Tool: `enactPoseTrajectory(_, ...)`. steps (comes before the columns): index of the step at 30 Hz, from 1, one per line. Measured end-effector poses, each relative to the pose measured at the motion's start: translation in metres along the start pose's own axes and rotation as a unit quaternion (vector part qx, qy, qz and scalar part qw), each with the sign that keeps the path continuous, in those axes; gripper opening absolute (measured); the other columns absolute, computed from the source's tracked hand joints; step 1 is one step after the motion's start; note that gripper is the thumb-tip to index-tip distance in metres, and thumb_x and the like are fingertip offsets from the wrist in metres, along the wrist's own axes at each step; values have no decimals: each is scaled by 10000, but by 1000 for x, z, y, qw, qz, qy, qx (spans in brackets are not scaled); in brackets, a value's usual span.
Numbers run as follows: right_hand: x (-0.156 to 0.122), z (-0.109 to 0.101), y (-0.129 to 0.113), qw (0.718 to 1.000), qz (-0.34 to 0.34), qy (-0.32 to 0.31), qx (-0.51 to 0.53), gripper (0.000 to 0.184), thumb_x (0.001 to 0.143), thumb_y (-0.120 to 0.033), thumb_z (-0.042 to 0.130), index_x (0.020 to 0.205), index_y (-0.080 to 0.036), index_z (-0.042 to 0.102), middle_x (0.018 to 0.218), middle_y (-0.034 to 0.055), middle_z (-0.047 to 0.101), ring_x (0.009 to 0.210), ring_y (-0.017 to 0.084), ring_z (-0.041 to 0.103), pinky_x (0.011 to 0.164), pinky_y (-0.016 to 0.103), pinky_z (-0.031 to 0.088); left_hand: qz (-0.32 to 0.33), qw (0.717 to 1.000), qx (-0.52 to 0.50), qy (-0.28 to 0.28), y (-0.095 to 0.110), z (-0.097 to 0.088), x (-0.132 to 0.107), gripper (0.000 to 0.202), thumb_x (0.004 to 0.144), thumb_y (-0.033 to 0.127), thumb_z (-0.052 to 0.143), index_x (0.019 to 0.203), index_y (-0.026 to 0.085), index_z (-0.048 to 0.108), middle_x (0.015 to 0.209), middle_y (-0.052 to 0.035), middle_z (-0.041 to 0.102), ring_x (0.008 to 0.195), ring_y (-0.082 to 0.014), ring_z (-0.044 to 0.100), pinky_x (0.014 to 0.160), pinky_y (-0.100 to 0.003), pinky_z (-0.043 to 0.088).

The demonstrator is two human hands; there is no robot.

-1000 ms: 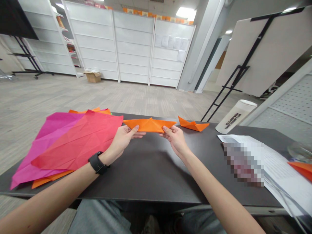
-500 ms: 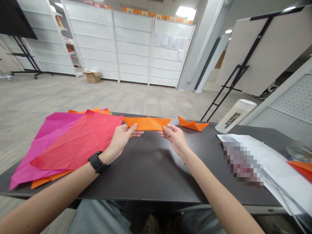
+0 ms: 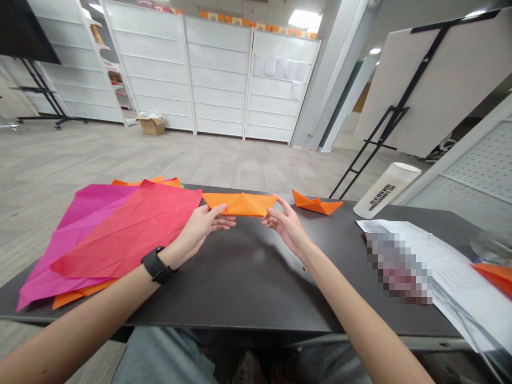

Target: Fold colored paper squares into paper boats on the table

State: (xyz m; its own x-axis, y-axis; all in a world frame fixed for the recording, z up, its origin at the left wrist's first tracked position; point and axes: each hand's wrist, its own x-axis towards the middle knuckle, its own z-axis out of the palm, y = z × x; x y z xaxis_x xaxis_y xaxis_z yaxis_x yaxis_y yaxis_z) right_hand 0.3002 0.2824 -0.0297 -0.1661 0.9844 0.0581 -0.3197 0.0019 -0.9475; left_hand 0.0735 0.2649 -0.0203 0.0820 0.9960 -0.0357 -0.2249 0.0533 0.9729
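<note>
An orange folded paper boat (image 3: 242,205) is held up above the far part of the dark table, its long side facing me and a small peak at the middle of its top. My left hand (image 3: 206,223) pinches its left end, thumb on the near face and fingers behind. At the right end, my right hand (image 3: 285,223) grips the lower corner with the thumb, while the index finger reaches up to the pointed tip. A second orange paper boat (image 3: 317,204) rests on the table just right of my right hand.
Creased red paper (image 3: 132,234) and magenta paper (image 3: 76,229) lie on orange sheets at the left. To the right are a white cylinder (image 3: 386,189) with black print, printed sheets (image 3: 456,277) and an orange folded piece (image 3: 494,277). The table's (image 3: 236,298) near edge is by my legs.
My right index finger has risen to the boat's right tip. The held boat has shifted very slightly, and its right end looks a little more drawn in.
</note>
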Motion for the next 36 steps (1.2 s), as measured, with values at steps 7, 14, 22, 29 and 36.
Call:
enactPoseTrajectory(7, -1, -2, 2, 973, -120, -35, -193, 267, 758, -300, 678, 993, -222, 577, 809, 2, 648, 753, 171, 650, 602, 277, 506, 88, 995, 25, -27, 4, 1, -4, 527, 778, 314, 745, 1176, 209, 416, 1082, -71, 645, 749, -187, 732, 660, -282, 569)
enactPoseTrajectory(14, 1, -10, -1, 931, -171, -14, -322, 120, 802, -307, 600, 839, -206, 546, 849, 27, 593, 784, 180, 607, 651, 313, 521, 112, 992, 62, -12, -1, -7, 3, 785, 676, 297, 817, 1310, 246, 356, 1252, -109, 522, 887, -210, 706, 720, -334, 595)
enactPoseTrajectory(22, 2, -20, 4, 852, -194, -25, -486, 20, 774, -199, 566, 792, -209, 566, 910, 45, 595, 841, 208, 615, 753, 372, 529, 174, 943, 283, -13, -18, -21, 10, 845, 673, 268, 788, 1413, 273, 381, 1234, -90, 499, 1004, -234, 644, 801, -414, 605)
enactPoseTrajectory(29, -5, -20, 0, 751, -261, -62, -603, 185, 783, -285, 698, 939, -198, 649, 1246, 124, 557, 1173, 274, 561, 1021, 470, 435, 202, 893, 400, -44, -26, -26, 10, 480, 766, 244, 695, 1229, 234, 569, 1231, -82, 527, 1143, -244, 572, 878, -410, 582)
enactPoseTrajectory(36, -5, -17, 3, 694, -310, -119, -638, 103, 811, -231, 687, 913, -240, 675, 1260, 68, 621, 1209, 251, 551, 1145, 562, 243, 242, 850, 467, -43, -24, -26, 9, 302, 818, 225, 627, 1120, 225, 616, 1194, -68, 507, 1165, -230, 553, 1028, -428, 489)
